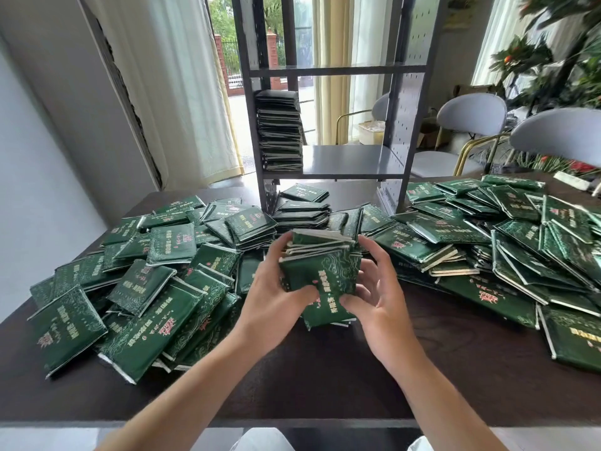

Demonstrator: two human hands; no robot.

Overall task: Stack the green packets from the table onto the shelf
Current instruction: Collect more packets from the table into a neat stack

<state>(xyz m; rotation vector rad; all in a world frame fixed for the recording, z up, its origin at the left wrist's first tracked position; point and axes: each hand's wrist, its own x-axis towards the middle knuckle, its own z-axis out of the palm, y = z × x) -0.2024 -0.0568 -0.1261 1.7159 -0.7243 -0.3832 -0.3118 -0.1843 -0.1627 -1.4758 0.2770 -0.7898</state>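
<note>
Green foil packets with pale, unreadable script — a small bundle [320, 266] gripped between left hand [276, 296] and right hand [374, 294], above the dark wooden tabletop [325, 379]; one stack [281, 131] on the grey metal shelf [351, 159].

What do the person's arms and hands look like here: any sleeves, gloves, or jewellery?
Both forearms are bare up to the frame's bottom edge, with no sleeves showing. The left hand and right hand wear no gloves, and no rings, watch or bracelets are visible. Fingernails look short and unpainted.
</note>
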